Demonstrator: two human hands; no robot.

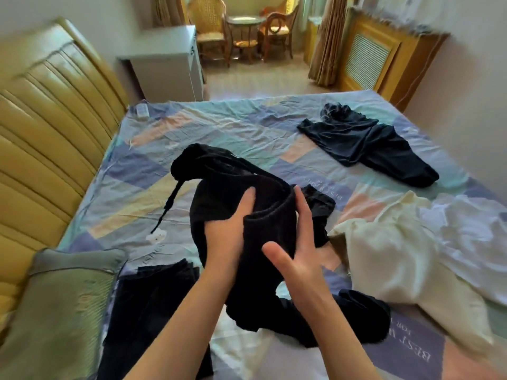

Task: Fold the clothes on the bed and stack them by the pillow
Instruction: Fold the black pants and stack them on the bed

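we note the left hand [229, 237] gripping a black garment [233, 204] lifted over the bed [219, 133]; the right hand [299, 256], fingers spread and straight, rests against its fold. a drawstring [167, 207] dangles from it. one dark folded piece [148, 305] lies beside the pillow [60, 305]. loose items counted: one navy garment [365, 144], one cream garment [395, 259], one white garment [472, 231]. no containers seen.

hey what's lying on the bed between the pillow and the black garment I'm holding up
In the head view, a dark folded garment lies flat on the sheet beside the pillow, left of the black garment in both hands.
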